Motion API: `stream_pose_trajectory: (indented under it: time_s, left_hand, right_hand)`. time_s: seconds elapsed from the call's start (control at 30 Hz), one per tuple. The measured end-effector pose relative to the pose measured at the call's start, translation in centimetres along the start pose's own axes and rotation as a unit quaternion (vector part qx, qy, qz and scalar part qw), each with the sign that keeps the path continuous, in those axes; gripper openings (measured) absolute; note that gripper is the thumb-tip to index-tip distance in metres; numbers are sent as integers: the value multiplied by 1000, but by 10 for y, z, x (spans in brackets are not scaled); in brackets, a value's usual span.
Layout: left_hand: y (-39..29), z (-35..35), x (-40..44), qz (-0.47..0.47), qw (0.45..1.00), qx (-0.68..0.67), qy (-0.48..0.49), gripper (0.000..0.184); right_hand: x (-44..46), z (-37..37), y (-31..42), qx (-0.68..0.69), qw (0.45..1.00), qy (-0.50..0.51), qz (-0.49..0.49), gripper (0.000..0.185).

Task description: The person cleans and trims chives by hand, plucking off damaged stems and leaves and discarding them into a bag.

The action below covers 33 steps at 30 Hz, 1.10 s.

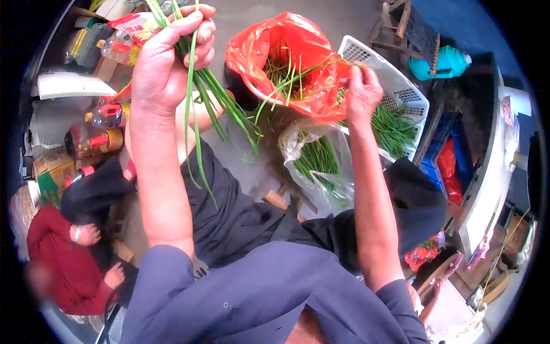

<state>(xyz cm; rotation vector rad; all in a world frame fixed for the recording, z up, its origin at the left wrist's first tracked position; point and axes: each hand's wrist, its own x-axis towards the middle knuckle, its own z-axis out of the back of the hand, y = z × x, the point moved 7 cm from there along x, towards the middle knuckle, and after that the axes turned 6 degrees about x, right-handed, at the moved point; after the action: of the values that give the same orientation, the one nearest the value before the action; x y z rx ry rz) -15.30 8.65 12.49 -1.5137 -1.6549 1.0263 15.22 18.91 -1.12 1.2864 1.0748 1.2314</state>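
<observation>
My left hand (172, 63) is closed around a bunch of long green stalks (215, 97), whose ends hang down to the right. My right hand (362, 94) is at the right edge of a red plastic bag (321, 103), its fingertips pinched on a thin strand that stretches left over the bag. The bag stands open, with loose green and yellowish trimmings (286, 71) inside. Below it, a clear plastic bag (338, 183) holds more green stalks. Another pile of stalks (392, 129) lies in a white slotted basket (421, 106), behind my right forearm.
A person in a dark red top (63, 258) sits at the lower left. Several bottles (94, 140) and a cardboard box (54, 175) stand at the left. A teal container (444, 63) is at the upper right, near a blue crate (438, 157). A wooden stool part (278, 200) shows below centre.
</observation>
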Motion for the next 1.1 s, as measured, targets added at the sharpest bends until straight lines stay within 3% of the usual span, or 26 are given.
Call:
stream_pose_trajectory:
  time_s: [0.07,0.17,0.23,0.3,0.37,0.43,0.47,0.57,0.67,0.8,0.87,0.97,1.0,1.1]
  left_hand:
    - [0,-4,0,2,999,2,34,22]
    - [3,-7,1,5,999,-26,47,22]
    - [5,-13,-1,9,996,-19,81,21]
    - [10,-12,0,10,999,-1,34,20]
    - [14,-17,-1,27,999,17,11,19]
    - [17,-18,-1,34,997,33,-53,20]
    - [18,-24,2,25,999,24,30,19]
    - [21,-29,4,37,998,8,55,19]
    - [27,-30,6,55,997,0,59,19]
    - [36,-42,8,73,996,-21,54,21]
    - [42,-43,8,86,996,-15,37,22]
    - [52,-39,13,103,994,-25,23,28]
    - [54,-37,14,106,994,-27,17,29]
    - [55,-39,18,108,994,-25,17,34]
  right_hand:
    - [-15,-17,-7,-47,995,84,11,24]
    - [-47,-2,-11,-96,993,64,-25,23]
    - [-72,27,-34,-33,992,24,-123,18]
    - [-103,59,-66,-77,976,-16,-205,21]
    - [-138,74,-101,-72,944,9,-323,23]
    - [-161,70,-135,-97,900,112,-409,22]
    - [-168,68,-148,-120,886,140,-426,20]
    - [-169,66,-170,-297,873,168,-348,23]
    - [-171,67,-204,-306,898,153,-276,23]
    - [-150,45,-196,-330,904,148,-228,24]
    - [-140,33,-198,-323,923,150,-144,29]
    - [-138,24,-215,-330,919,186,-109,31]
    - [-137,25,-222,-353,907,171,-155,29]
    - [-134,21,-219,-374,895,195,-145,29]
